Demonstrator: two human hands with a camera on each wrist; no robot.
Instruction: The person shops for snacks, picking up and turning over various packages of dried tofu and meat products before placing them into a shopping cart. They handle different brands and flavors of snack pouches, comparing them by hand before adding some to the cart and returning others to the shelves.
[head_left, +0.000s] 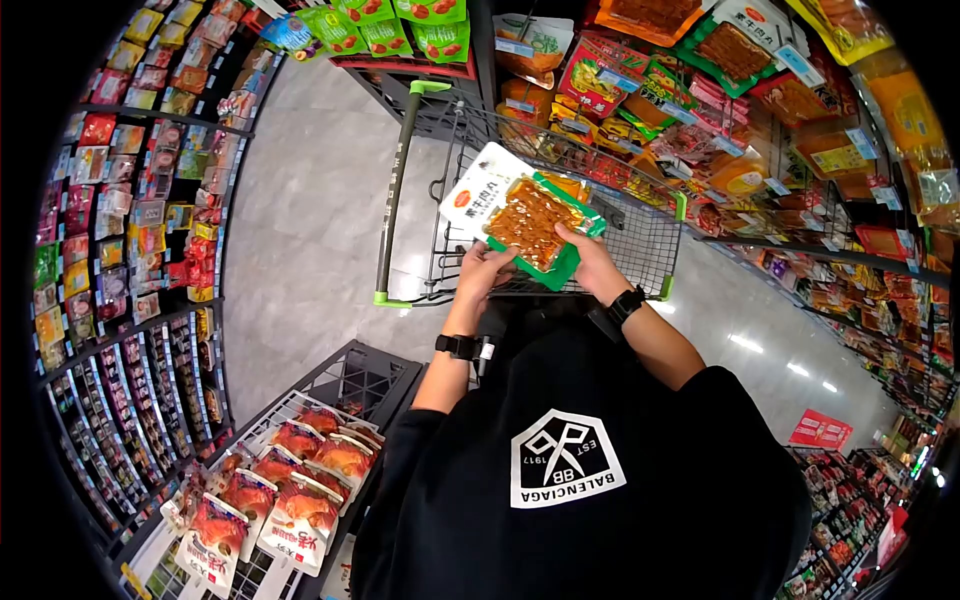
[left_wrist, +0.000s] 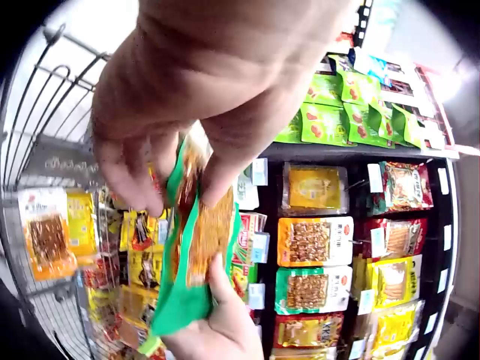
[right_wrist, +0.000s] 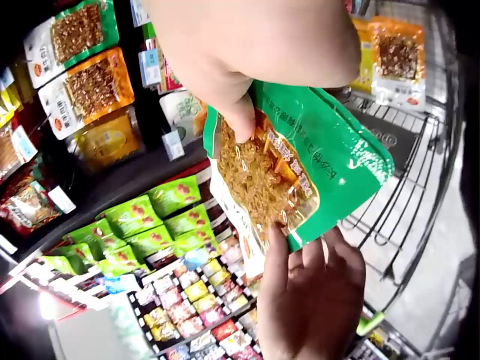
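Over the shopping cart (head_left: 645, 245) both hands hold a snack packet (head_left: 535, 225), tilted, with a white top, green border and clear window onto brown pieces. My left hand (head_left: 484, 272) pinches its lower left edge, thumb in front. On the right side, my right hand (head_left: 594, 268) grips it with the thumb over the front and fingers behind. Two green-edged layers show side by side in the left wrist view. Inside the cart lie an orange-and-white packet (left_wrist: 47, 234) and a yellow packet (left_wrist: 82, 223).
Beyond the cart stands a shelf of bagged snacks (head_left: 600, 80), with green pouches (head_left: 385, 35) at its end. A rack of red-and-white pouches (head_left: 300, 510) is at my lower left. Tall shelves (head_left: 150, 200) line the left across grey floor (head_left: 310, 180).
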